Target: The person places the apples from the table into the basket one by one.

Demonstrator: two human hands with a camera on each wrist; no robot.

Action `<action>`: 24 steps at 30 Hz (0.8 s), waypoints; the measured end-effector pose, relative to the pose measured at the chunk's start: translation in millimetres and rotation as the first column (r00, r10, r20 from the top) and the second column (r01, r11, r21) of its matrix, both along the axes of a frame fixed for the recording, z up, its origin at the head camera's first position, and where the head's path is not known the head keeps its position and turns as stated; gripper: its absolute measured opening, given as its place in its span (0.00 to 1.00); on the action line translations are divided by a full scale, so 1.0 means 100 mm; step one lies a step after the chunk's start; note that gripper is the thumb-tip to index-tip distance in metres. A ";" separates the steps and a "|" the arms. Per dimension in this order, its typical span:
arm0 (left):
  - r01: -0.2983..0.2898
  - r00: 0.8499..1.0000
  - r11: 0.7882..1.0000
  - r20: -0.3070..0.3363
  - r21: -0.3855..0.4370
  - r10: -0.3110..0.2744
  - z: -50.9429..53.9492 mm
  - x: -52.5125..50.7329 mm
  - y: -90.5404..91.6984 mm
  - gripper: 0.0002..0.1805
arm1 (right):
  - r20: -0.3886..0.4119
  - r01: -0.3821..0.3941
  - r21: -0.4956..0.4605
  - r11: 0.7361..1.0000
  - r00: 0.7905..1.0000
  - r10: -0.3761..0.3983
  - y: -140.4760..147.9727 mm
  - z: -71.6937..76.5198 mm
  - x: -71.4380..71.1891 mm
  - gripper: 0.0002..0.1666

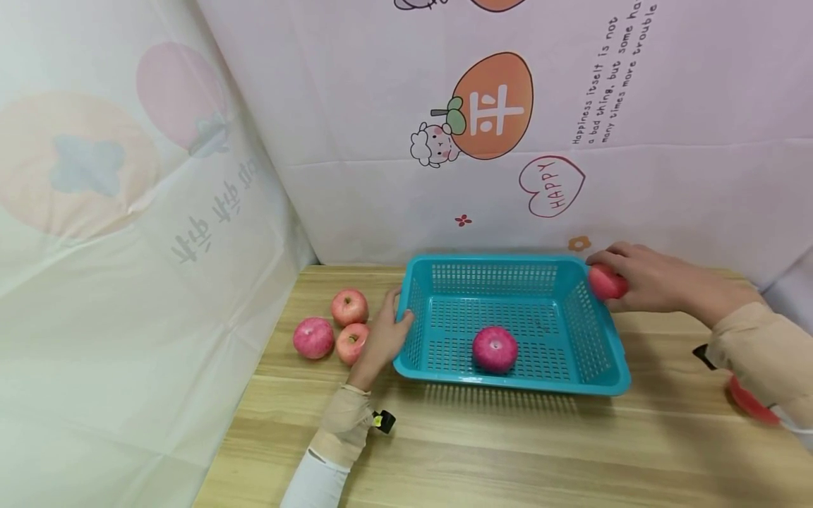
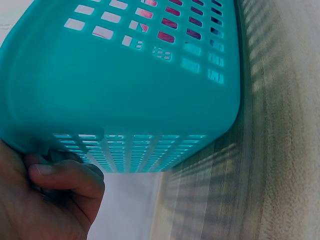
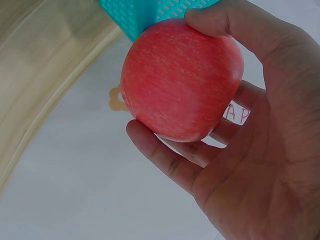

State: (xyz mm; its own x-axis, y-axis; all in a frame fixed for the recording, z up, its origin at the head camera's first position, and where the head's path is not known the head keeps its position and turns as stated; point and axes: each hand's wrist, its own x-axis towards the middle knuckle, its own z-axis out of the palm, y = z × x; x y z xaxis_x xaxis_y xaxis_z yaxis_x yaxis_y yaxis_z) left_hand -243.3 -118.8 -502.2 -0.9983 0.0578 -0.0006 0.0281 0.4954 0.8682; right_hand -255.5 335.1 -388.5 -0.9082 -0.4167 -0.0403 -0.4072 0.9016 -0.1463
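A turquoise plastic basket (image 1: 508,384) with slotted walls stands on the wooden table, and one dark pink apple (image 1: 495,349) lies inside it. My left hand (image 1: 384,337) grips the basket's left rim, its fingers curled round the edge in the left wrist view. At the basket's right end my right hand (image 1: 654,277) holds a red apple (image 3: 182,80) between thumb and fingers, by the far right corner of the rim. Left of the basket, close to my left hand, sit three apples: a dark pink one (image 1: 313,337), a paler one (image 1: 349,307) and another pale one (image 1: 351,343) partly behind the hand.
Another red fruit (image 1: 752,401) lies at the right, partly hidden by my right sleeve. A printed white cloth (image 1: 381,204) hangs behind the table, and a second cloth (image 1: 127,317) hangs along its left side. Bare wood (image 1: 476,458) stretches in front of the basket.
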 end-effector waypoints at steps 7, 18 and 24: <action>0.005 1.000 1.000 0.001 0.005 -0.005 -0.02 0.00 -0.01 0.33 | -0.008 -0.030 0.004 1.000 1.000 0.030 -0.09 0.00 -0.01 0.45; -0.009 1.000 1.000 -0.013 -0.015 0.008 0.00 0.00 -0.01 0.32 | -0.001 -0.067 0.012 0.998 0.998 0.067 -0.28 0.02 -0.07 0.46; -0.001 1.000 1.000 -0.021 -0.015 0.001 0.00 0.00 -0.02 0.32 | -0.006 -0.086 0.004 0.996 0.996 0.086 -0.38 0.01 -0.10 0.42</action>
State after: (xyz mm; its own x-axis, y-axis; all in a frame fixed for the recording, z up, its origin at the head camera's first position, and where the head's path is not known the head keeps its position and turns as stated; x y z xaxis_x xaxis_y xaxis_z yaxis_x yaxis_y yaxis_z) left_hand -243.7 -120.4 -502.0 -0.9982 0.0571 0.0190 0.0454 0.5083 0.8600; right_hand -265.4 297.5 -387.8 -0.8692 -0.4930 -0.0367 -0.4840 0.8637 -0.1403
